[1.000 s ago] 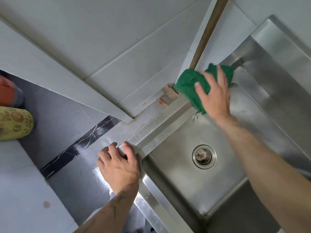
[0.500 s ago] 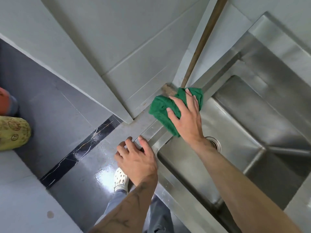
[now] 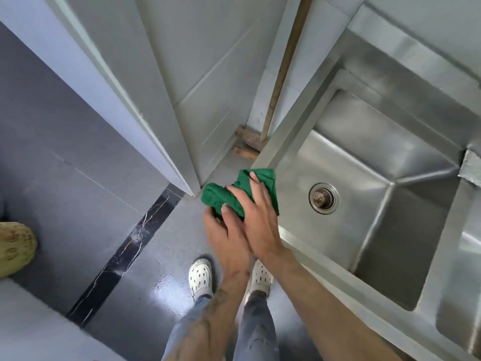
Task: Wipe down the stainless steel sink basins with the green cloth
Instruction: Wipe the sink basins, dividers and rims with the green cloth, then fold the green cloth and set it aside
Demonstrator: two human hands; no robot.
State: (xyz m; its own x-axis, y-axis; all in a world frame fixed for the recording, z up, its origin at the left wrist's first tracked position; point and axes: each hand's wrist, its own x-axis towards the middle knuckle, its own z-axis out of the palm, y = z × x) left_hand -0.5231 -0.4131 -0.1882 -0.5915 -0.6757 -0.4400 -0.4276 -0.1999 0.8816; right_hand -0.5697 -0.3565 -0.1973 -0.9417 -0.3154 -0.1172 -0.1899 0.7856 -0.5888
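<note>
Right hand (image 3: 260,220) is wrapping fingers and thumb over the bunched green cloth (image 3: 221,199). Left hand (image 3: 226,246) is tucking in underneath with its fingers hidden, so can't tell if it's actually gripping. The cloth is sitting at the near-left corner of the sink rim (image 3: 364,290), outside the basin (image 3: 377,165).

That basin is looking like brushed steel, boxy, with creased folds running toward a round drain strainer (image 3: 323,198). A second basin (image 3: 463,295) is peeking in at the right edge.

Left of the rim it's getting tight: a white panelled door (image 3: 203,74) and a wooden handle (image 3: 283,66) are crowding the corner. Below, white clogs (image 3: 200,280) are standing on glossy grey floor (image 3: 78,178), which has a black marble strip (image 3: 130,243).
</note>
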